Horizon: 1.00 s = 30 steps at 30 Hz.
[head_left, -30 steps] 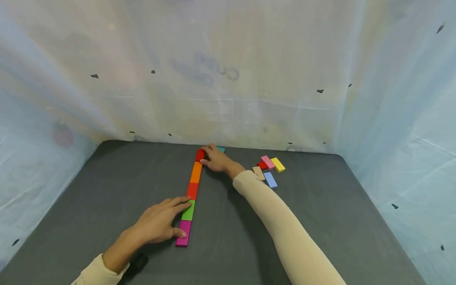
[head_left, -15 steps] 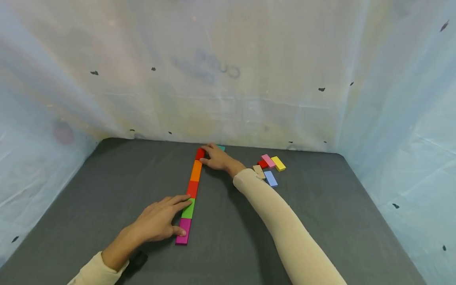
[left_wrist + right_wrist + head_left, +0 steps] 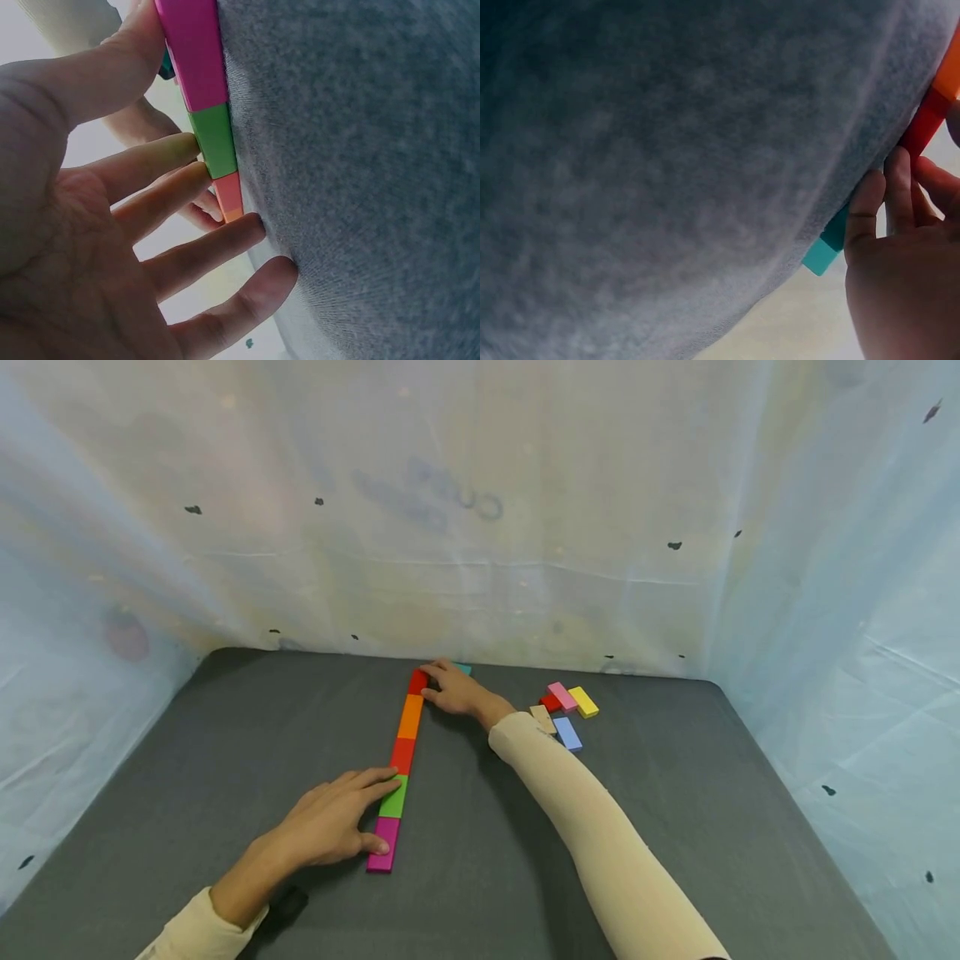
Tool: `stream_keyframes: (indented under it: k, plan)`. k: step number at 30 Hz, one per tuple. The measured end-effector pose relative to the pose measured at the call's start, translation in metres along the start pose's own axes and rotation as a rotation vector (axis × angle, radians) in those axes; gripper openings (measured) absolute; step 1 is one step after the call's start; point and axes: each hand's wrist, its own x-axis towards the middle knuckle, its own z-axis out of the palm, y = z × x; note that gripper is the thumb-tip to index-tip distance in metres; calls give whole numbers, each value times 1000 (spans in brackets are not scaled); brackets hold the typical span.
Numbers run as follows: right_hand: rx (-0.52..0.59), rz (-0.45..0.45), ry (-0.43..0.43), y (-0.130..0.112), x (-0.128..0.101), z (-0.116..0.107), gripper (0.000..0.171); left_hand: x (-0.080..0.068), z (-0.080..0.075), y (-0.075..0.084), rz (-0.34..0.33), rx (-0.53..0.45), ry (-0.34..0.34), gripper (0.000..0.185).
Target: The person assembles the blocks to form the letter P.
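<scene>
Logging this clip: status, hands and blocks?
Left hand flat against block row, near end. Right hand at far red block. Loose blocks right; nothing blocking.
</scene>
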Motion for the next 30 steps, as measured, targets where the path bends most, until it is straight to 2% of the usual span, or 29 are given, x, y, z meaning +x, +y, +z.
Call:
stream_keyframes:
  k: [11, 30]
  plan:
    - [-13, -49, 43, 2, 3, -4, 51, 2, -2, 1, 7, 9, 12, 85]
    - [16, -47, 45, 1, 0, 0, 51, 2, 2, -2, -5, 19, 6, 85]
